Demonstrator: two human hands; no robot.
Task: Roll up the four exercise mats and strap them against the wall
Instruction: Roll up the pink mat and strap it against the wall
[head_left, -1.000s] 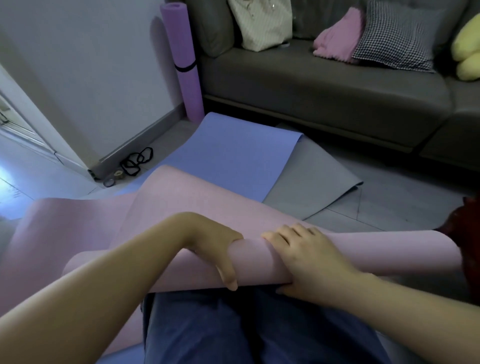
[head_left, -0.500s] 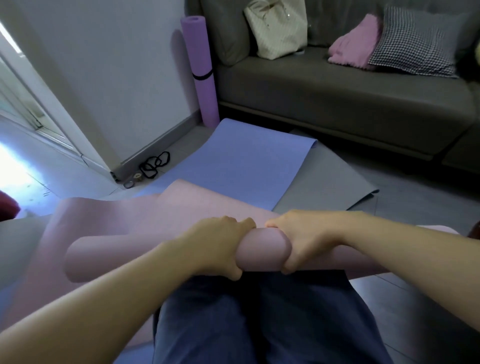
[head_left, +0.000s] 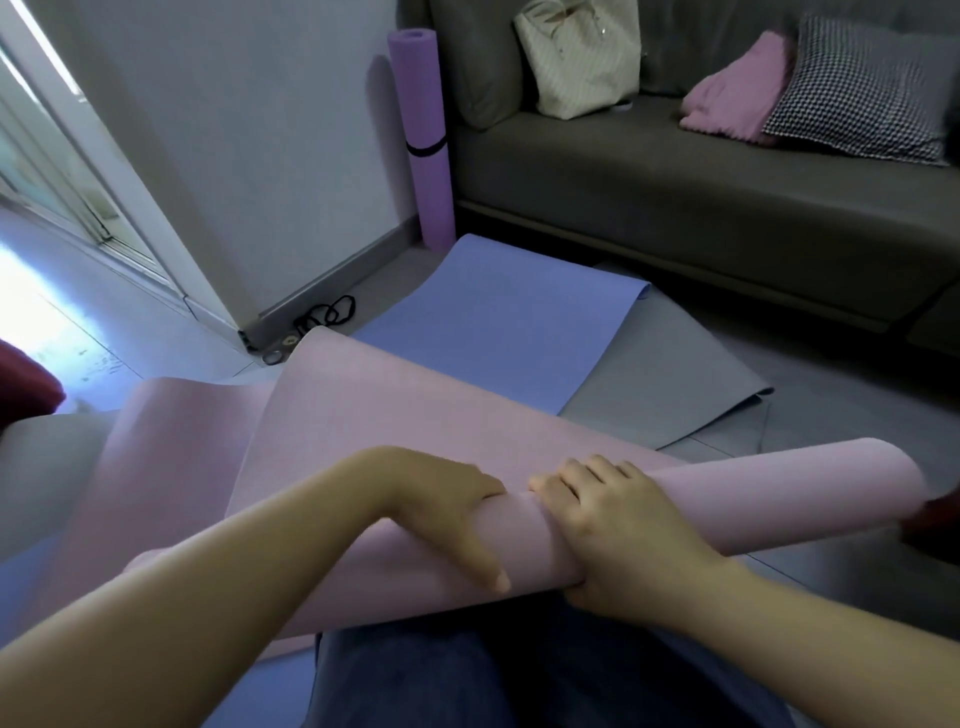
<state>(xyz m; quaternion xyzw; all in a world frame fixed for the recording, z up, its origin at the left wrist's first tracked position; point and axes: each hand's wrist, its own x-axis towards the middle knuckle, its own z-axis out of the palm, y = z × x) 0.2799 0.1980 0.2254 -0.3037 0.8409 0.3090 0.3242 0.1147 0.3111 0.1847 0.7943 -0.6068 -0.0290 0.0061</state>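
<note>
A pink mat (head_left: 332, 431) lies partly rolled across my lap, its loose end spread toward the left. My left hand (head_left: 441, 506) grips the roll from above, thumb on the near side. Beside it, my right hand (head_left: 618, 525) wraps over the roll with the fingers on top. A blue mat (head_left: 498, 322) lies flat on the floor beyond, over a grey mat (head_left: 670, 374). A purple mat (head_left: 423, 140), rolled and bound with a black strap, stands upright against the wall. Black straps (head_left: 330, 312) lie on the floor by the wall's base.
A grey sofa (head_left: 701, 208) runs along the back with a cream bag (head_left: 582, 52), a pink cloth (head_left: 732, 98) and a checked cushion (head_left: 862, 88). A sliding door (head_left: 67, 171) is at the left. Something dark red (head_left: 23, 387) sits at the left edge.
Both hands shifted on the roll from knuckles-forward to lying over its top, and the roll has grown thicker. The view tilted down and left a little.
</note>
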